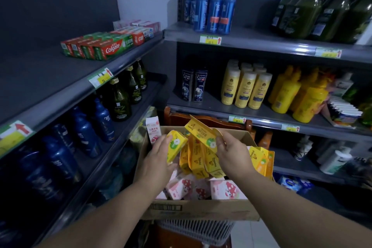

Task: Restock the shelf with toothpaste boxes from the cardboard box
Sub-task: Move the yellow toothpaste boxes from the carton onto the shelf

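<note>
Single head-worn view, wide-angle, edges bowed. Faces forward and down into shelf corner: left shelf (60,90) runs along left side, right shelf (261,44) faces camera. Box (201,209) close below centre, seen from above into its open top. Forearms enter from bottom edge; left hand (159,159), right hand (233,151) near, mid-frame. Floor (251,233) strip bottom right.

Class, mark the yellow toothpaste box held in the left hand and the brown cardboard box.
yellow toothpaste box (177,145) in the left hand (159,160): head view, on its front face.
brown cardboard box (211,210): head view, on its near wall.
</note>
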`<state>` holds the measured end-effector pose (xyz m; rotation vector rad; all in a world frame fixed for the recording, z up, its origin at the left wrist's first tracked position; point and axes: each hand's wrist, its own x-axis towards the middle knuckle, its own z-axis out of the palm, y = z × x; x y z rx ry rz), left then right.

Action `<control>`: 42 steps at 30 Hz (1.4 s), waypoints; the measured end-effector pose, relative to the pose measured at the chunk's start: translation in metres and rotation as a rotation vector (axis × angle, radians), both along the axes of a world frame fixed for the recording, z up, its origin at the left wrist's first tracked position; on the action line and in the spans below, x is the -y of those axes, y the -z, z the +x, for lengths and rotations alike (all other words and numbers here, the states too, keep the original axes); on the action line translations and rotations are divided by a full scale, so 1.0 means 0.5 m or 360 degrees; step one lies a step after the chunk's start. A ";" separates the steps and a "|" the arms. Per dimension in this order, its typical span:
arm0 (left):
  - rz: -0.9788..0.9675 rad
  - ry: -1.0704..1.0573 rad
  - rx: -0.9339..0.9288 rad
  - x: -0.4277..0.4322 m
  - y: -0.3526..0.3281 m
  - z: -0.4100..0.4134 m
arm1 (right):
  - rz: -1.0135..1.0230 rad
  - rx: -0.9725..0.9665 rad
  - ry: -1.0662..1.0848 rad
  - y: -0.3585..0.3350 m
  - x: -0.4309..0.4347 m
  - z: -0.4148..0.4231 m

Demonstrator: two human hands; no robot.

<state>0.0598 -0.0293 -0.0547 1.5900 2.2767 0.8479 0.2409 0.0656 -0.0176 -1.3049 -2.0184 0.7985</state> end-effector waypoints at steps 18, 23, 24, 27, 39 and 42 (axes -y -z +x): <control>0.0078 -0.0086 -0.0089 0.022 -0.039 -0.012 | -0.0116 -0.0306 -0.0046 -0.016 0.012 -0.010; 0.0136 -0.0231 -0.0191 0.084 -0.101 -0.018 | -0.0156 -0.0472 -0.0252 -0.055 0.016 -0.046; 0.0155 -0.0273 -0.0188 0.103 -0.111 -0.017 | -0.0153 -0.0491 -0.0315 -0.062 0.020 -0.052; 0.0248 -0.0444 -0.0222 0.170 -0.138 -0.006 | -0.0119 -0.0538 -0.0527 -0.088 0.045 -0.069; 0.0269 -0.1208 -0.0581 0.541 -0.235 0.102 | -0.0205 -0.0657 -0.1371 -0.151 0.285 -0.126; 0.0271 -0.1376 -0.0606 0.653 -0.263 0.135 | -0.0170 -0.0646 -0.1539 -0.185 0.379 -0.136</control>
